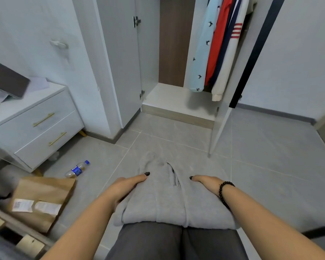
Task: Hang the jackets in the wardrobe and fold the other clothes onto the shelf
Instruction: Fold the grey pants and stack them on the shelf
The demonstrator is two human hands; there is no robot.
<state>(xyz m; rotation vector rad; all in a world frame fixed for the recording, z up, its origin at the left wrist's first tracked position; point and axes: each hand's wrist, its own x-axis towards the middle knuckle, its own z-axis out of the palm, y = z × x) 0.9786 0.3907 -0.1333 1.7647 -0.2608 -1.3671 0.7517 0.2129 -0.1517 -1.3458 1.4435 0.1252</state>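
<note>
- A person is kneeling or sitting on the tiled floor (270,184), looking down at a grey sweatshirt-like garment (169,199) that is lying partly across their lap and partly on the floor ahead; it is already folded into a rough rectangle.
- The left hand (126,186) is lying on the garment's left edge with fingers straight and together; the right hand (204,182), with a dark bead bracelet (224,192) at the wrist, is mirroring it on the right edge; both are resting flat along the cloth, pinching nothing.
- The fabric is looking soft, thick and limp; probably light, not slippery, not fragile; it will likely sag and unfold if lifted by one corner, so sliding both hands under the long sides seems the safest hold.
- The open wardrobe (120,72) is standing straight ahead; jackets (219,44) are hanging inside on the right, above a bare white shelf (169,98) at the bottom.
- A water bottle (77,169), a paper bag (43,199) and a drawer unit (36,124) are sitting to the left.
</note>
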